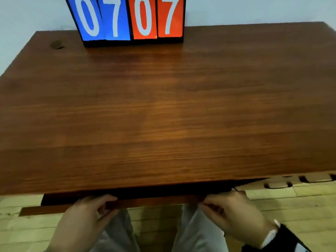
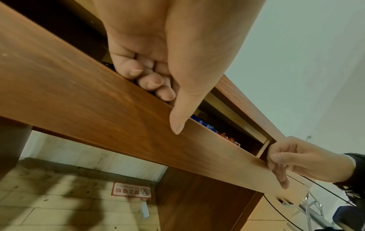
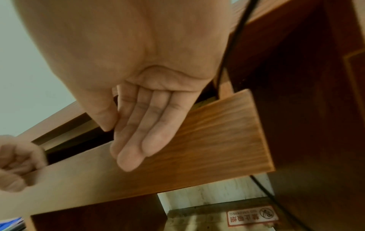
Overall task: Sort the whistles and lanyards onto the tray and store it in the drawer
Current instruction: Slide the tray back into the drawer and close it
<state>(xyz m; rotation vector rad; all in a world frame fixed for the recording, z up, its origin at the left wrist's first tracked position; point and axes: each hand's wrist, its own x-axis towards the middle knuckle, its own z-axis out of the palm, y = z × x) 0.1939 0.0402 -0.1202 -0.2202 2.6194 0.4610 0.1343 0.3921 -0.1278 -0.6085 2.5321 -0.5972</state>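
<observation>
Narrow gap open: the drawer front (image 1: 154, 201) runs left to right under the desk (image 1: 163, 115) edge, so closing means pushing away from the body. The left hand (image 1: 85, 215) hooks its top edge; the right hand (image 1: 231, 213) pinches it near the right end. Inside lie blue and orange pieces (image 2: 207, 125), likely whistles. I cannot make out the tray.

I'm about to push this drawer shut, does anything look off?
Nothing looks spilled or damaged. The drawer front sits ajar. One thing: the left hand has its fingers hooked over it, inside the gap.
</observation>
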